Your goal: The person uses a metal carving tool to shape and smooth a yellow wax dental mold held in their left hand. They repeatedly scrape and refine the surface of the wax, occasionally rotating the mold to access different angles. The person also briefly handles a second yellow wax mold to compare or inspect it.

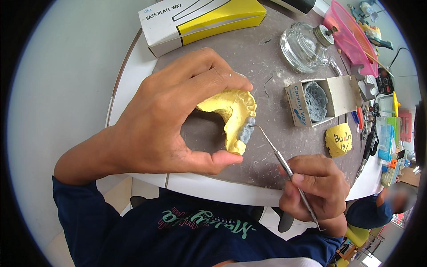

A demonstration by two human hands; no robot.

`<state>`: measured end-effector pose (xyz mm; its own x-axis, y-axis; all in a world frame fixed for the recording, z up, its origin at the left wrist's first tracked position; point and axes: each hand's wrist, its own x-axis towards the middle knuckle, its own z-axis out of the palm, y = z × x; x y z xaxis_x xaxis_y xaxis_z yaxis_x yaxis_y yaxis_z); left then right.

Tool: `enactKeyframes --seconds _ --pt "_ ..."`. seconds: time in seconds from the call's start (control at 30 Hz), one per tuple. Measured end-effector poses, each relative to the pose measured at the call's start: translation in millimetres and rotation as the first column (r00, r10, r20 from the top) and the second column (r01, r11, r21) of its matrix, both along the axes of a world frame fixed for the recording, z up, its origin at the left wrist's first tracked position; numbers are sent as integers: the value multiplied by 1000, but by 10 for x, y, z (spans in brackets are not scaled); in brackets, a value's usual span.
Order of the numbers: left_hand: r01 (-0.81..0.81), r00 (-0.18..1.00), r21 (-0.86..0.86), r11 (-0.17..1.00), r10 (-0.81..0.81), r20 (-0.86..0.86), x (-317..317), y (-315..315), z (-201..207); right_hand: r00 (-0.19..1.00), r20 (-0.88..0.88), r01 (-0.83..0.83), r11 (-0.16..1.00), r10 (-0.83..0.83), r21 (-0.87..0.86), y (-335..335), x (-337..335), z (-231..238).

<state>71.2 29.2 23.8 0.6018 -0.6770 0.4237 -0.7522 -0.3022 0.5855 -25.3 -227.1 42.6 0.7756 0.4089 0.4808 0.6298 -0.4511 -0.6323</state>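
Between the thumb and fingers of my left hand [173, 115] is a yellow plaster dental model [235, 115], a horseshoe-shaped arch with teeth along its outer edge. Blue-grey wax teeth [247, 130] sit on the side of the arch facing right. My right hand [318, 184] grips a thin metal dental carving tool [279, 155] like a pen. Its bent upper tip meets the wax teeth or lies just beside them; I cannot tell which. The tool's other hooked end points down past my right wrist.
An open small box [297, 104] holds blue-grey wax. Behind it stand a glass spirit burner [302, 46] and a pink basket [349, 35]. A yellow-white box [200, 22] lies at the far left. Another yellow plaster piece [339, 140] rests at right. A person [371, 211] sits further right.
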Motion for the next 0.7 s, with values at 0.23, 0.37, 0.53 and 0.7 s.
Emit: enactKeyframes --seconds 0.23,0.37,0.53,0.7 --pt "3 1000 -8 1000 -3 7 2 -5 -6 1000 3 -5 1000 5 7 -1 -4 -5" --pt "-1 1000 -10 1000 1 10 2 -4 -14 1000 -1 -7 1000 7 6 -1 -4 -3" --pt "1 1000 -6 1000 -1 16 8 -3 -19 1000 -6 -8 1000 8 7 5 -3 4" --pt "6 1000 -11 1000 -5 17 10 -1 -27 1000 -13 -9 1000 9 0 3 -4 12"
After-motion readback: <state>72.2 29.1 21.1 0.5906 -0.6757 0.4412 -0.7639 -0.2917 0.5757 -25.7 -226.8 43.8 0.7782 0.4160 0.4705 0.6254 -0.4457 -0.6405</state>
